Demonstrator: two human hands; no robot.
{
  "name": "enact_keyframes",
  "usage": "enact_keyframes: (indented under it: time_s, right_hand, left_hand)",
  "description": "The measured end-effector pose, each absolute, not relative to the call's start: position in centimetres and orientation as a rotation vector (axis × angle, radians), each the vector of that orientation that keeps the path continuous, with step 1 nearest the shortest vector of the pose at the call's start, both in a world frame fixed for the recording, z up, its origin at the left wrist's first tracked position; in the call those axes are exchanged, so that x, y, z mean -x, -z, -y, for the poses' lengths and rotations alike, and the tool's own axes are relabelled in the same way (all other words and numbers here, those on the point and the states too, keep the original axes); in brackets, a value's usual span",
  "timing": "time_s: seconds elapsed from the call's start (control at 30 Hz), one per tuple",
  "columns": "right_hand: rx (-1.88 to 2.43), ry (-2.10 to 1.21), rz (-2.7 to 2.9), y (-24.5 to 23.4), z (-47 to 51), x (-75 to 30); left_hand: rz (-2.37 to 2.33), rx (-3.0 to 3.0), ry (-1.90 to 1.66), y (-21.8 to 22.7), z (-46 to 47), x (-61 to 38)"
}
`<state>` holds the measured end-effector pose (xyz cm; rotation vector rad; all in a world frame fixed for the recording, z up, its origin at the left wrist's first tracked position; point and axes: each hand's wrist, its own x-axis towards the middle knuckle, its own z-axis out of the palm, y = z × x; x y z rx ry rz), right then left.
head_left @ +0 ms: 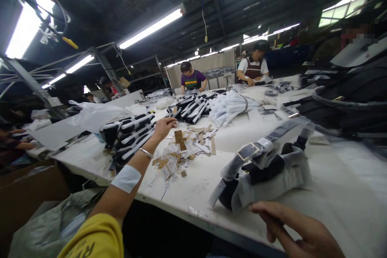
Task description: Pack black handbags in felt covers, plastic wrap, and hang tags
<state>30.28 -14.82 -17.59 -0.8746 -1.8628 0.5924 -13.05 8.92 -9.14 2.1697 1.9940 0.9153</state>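
Observation:
My left hand (165, 127) is closed in a pinch, and from its fingertips a brown hang tag (179, 138) dangles over the table. Beneath it lies a loose heap of tags (193, 148), brown and white, some overlapping. My right hand (298, 225) is low at the right, its fingers stretched out and holding nothing. Just beyond those fingers sits a black bag (264, 170) wrapped in translucent sheeting, its strap bearing a gold rectangular buckle (248, 151). Whether the right fingertips touch the wrapping I cannot tell.
Black-and-white wrapped pieces (130, 137) are stacked left of the tags. A bundle of white rolls (231, 107) lies farther back. Dark bags (356, 96) fill the far right. Two co-workers, one in a purple top (193, 78), work across the white table (211, 185).

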Motion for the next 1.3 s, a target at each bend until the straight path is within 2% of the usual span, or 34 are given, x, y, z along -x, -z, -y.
enact_keyframes:
  time_s: [0.23,0.57,0.93,1.3]
  right_hand:
    - [0.743,-0.661,1.893,16.0,14.6,-28.5]
    - [0.808,-0.828,1.815,14.3,14.7,-27.1]
    - [0.774,-0.907,1.944,13.7,12.9,-25.4]
    - [0.83,-1.138,1.836,12.3,11.5,-22.5]
  left_hand:
    - [-2.141,-2.228,-0.803,7.6,-8.0,12.4]
    - [-2.153,-2.206,-0.721,5.6,-7.0,13.4]
    - [-1.911,-1.965,-1.074,4.7,-6.3,13.3]
    - [-1.694,-1.79,-1.162,5.4,-6.3,12.7]
